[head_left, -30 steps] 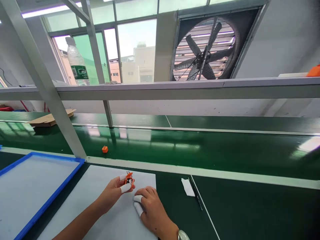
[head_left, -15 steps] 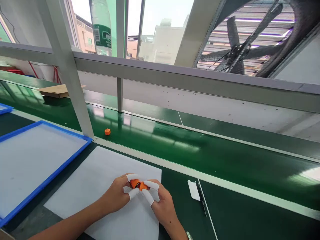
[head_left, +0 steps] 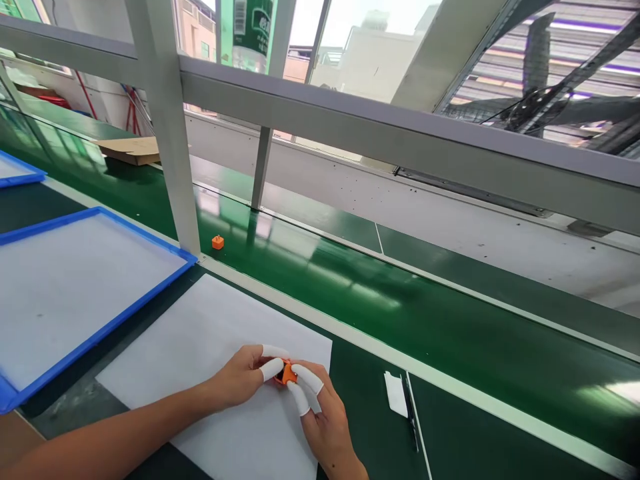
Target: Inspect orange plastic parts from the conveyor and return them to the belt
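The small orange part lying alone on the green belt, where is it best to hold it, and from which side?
Probably from above, pinching two opposite side faces: the orange part is a small blocky piece sitting flat on the green belt, with open belt around it. Finer detail is too small to see.

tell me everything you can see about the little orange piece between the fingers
The small orange part looks like glossy moulded plastic with a dark spot on it; most of it is hidden. It is pinched between the left hand and right hand, whose fingertips wear white cots, just above the white foam sheet.
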`<state>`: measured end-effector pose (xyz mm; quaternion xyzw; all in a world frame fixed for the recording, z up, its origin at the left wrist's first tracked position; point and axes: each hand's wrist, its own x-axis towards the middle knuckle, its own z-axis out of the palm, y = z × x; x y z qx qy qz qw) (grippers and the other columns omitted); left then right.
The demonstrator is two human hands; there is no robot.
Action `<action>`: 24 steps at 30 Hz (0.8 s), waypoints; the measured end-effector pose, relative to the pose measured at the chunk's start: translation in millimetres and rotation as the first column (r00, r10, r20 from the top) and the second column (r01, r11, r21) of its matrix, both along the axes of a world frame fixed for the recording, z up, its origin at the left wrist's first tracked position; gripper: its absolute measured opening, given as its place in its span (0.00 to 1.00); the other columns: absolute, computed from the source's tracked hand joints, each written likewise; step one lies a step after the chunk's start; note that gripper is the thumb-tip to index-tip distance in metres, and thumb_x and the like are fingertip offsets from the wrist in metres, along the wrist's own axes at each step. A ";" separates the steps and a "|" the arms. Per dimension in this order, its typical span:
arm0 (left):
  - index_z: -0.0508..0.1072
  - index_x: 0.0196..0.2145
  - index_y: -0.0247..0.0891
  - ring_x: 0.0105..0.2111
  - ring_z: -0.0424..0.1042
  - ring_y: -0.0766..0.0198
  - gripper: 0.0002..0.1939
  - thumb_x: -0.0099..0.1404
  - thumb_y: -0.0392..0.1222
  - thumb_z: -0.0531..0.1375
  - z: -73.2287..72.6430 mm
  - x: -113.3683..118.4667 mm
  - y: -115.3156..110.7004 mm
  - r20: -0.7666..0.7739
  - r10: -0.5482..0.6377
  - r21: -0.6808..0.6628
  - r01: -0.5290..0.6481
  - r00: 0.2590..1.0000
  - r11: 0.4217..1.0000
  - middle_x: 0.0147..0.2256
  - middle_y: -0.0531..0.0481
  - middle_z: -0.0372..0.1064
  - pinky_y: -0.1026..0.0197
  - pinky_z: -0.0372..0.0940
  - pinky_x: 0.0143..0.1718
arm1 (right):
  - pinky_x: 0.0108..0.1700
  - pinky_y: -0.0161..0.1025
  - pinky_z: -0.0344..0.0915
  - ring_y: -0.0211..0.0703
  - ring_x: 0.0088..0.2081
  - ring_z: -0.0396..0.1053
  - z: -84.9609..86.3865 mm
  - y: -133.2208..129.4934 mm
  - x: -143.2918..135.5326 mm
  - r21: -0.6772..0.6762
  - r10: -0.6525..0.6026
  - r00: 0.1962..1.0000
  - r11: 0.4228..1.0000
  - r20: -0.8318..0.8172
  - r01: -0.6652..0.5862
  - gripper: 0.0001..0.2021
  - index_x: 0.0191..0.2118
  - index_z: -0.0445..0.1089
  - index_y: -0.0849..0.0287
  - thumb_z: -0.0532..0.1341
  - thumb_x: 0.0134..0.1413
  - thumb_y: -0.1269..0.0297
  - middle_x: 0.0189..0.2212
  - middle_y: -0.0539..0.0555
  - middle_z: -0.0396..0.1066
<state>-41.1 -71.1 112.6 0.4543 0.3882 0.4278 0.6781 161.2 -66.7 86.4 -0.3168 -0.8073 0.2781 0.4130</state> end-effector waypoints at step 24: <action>0.73 0.60 0.46 0.58 0.71 0.52 0.21 0.70 0.36 0.59 -6.9 2.8 -10.0 -0.148 -0.043 0.205 0.073 0.988 0.976 0.60 0.48 0.70 0.50 0.66 0.62 | 0.52 0.50 0.72 0.49 0.42 0.74 2.5 8.6 4.4 -0.650 -0.109 0.991 0.759 -0.072 0.036 0.18 0.53 0.74 0.52 0.66 0.59 0.54 0.37 0.53 0.77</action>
